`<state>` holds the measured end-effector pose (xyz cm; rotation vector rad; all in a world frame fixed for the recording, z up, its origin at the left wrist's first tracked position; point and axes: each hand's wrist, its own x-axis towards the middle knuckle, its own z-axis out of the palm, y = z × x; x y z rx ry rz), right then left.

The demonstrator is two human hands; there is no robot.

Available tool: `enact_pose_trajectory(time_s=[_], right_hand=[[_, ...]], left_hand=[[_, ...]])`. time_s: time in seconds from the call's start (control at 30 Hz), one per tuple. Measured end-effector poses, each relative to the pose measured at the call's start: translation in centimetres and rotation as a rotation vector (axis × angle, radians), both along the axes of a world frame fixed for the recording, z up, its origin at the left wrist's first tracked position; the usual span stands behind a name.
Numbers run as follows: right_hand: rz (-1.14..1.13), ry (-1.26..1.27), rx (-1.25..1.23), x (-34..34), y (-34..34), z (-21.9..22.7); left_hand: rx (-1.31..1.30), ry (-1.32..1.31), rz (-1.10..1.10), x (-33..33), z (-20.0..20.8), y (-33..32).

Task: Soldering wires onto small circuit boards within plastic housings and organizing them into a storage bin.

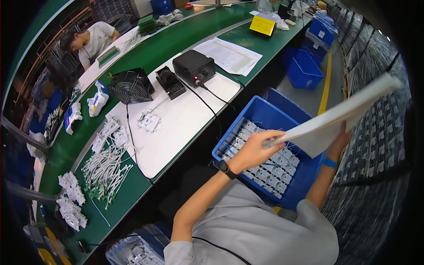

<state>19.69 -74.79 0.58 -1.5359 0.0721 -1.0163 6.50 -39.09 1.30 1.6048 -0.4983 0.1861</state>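
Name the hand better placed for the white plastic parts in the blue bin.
Left, probably: the left hand appears over the white plastic parts; the right hand is farther out, partly hidden behind the held white sheet.

Blue bin (269, 112) smooth plastic; held sheet (319, 136) matt, card-like; fan guard (131, 91) metal wire; papers (234, 56) matt.

The person's 2 forearms (201, 198) reach out; the left hand (258, 150) grips, the right hand (340, 140) is partly hidden.
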Motion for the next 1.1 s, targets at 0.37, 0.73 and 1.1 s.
enact_pose_trajectory(time_s=[0.37,0.73,1.1], right_hand=[[-0.252,-0.005,-0.370,0.9,-14.4,-1.7],[0.088,0.547,-0.968,1.5,-6.4,1.7],[0.464,0.545,-1.078,7.3,-1.2,-9.0]], left_hand=[[0.748,0.268,-0.013,-1.5,-16.0,-1.1],[0.533,0.195,0.213,-7.9,-13.4,2.9],[0.489,0.364,0.271,-9.5,-15.9,2.2]])
